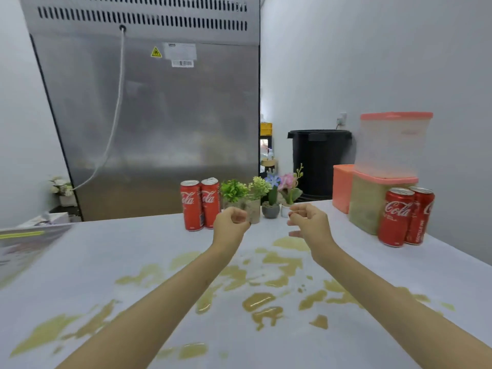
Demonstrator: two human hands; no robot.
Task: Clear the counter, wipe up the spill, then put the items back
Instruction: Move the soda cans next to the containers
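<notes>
A yellowish-brown spill spreads in patches over the white counter. Two red cola cans stand at the back centre, and two more cola cans stand at the right. Several small potted plants line the back edge between them. Both arms reach forward over the spill. My left hand hovers just in front of the plant pots, fingers curled and holding nothing. My right hand hovers beside it, fingers loosely apart and empty.
Stacked plastic containers with pink lids stand at the right back against the wall. A steel fridge rises behind the counter, with a black bin beyond. A blurred magazine lies at the left edge.
</notes>
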